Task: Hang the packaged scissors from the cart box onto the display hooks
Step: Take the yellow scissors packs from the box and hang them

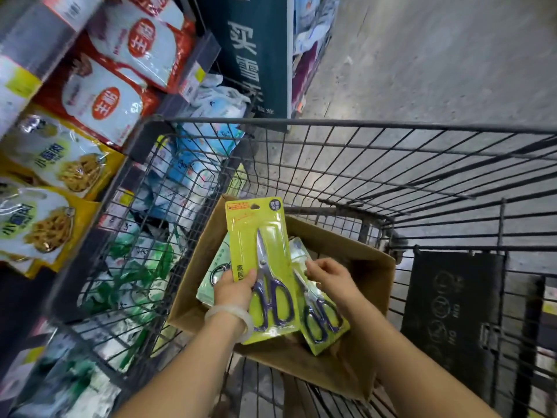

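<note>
A brown cardboard box [370, 273] sits inside the wire cart [391, 128]. My left hand [233, 289] grips a yellow-green scissors pack [262, 236] by its left edge and holds it upright above the box; purple handles show at the bottom. My right hand [327, 277] pinches the top of a second scissors pack [322, 324], which leans in the box to the right of the first. A paler green pack [211, 279] lies in the box behind my left hand. No display hooks are in view.
Store shelves on the left hold red-and-white bags [120, 95] and yellow snack bags [57, 164], close against the cart's left side. A dark sign panel [256, 49] stands beyond the cart. Grey concrete floor [437, 55] stretches to the right. A black flap [452, 312] hangs on the cart's near right.
</note>
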The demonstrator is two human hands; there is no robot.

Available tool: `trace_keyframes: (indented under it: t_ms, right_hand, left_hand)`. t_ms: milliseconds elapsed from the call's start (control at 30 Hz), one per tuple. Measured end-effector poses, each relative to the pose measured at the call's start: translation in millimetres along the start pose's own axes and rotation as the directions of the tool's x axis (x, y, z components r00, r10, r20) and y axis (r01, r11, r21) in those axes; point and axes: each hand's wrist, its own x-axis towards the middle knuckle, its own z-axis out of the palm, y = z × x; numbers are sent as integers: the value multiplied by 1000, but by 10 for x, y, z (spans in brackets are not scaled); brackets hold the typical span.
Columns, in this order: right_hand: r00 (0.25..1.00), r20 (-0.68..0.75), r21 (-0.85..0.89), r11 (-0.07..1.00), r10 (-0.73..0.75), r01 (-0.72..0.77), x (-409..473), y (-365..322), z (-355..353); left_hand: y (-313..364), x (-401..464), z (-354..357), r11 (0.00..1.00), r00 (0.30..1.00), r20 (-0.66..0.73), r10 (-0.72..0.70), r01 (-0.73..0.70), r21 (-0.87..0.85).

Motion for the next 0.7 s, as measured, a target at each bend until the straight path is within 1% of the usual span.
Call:
trace_keyframes:
  t_ms: [33, 67, 100, 133, 200, 233, 267, 333, 367, 467, 533, 600, 700]
  right_hand:
    - [997, -76, -191, 981, 23, -37, 70, 88, -74]
    - [993, -115, -386, 919, 41, -82, 139, 190, -133]
    - [992, -112, -527, 843, 60, -110, 197, 291, -171]
    - [994, -83, -611, 784, 77, -111, 254, 382, -182]
    - [996, -21, -709, 700, 89, -78, 334, 532, -134]
    - [997, -23, -741, 668, 73, -66, 353, 573, -94]
    - [997, -54, -759, 647, 52, -75, 367, 595, -71]
    - [994, -111, -761, 642, 17, -95, 354, 581, -51]
    - [993, -118, -746, 658, 21, -102, 337, 567, -51]
    - [991, -93, -607, 783, 99, -135, 204, 530, -38]
    - [988, -82, -521, 839, 132, -155, 110, 533, -32]
    - [991, -64, -449, 884, 113, -130, -27, 423, -7]
    - [1000, -20, -265, 964, 6, -11, -265, 59, 84]
  left_hand:
    - [-6, 23, -38, 1000, 999, -33, 1, -1, 20]
    - [-3, 28, -73, 999, 998, -58, 6, -4, 38]
    - [-14, 40, -104, 999, 998, -70, 10, -7, 48]
    - [-42, 70, -132, 999, 997, -80, 9, -4, 52]
    - [-108, 121, -179, 999, 995, -99, -2, 7, 52]
    - [-142, 156, -200, 998, 994, -111, 2, 4, 56]
    - [-157, 173, -213, 998, 993, -115, 3, 3, 57]
    - [-154, 186, -233, 999, 992, -124, -7, 13, 49]
    - [-136, 184, -241, 999, 992, -127, -10, 16, 44]
    - [-50, 110, -297, 1000, 993, -119, 9, -5, 30]
    - [0, 52, -327, 1000, 994, -102, 23, -22, 11]
    - [60, -55, -421, 998, 994, -94, 54, -58, -39]
    - [183, -231, -616, 987, 991, -64, 121, -126, -95]
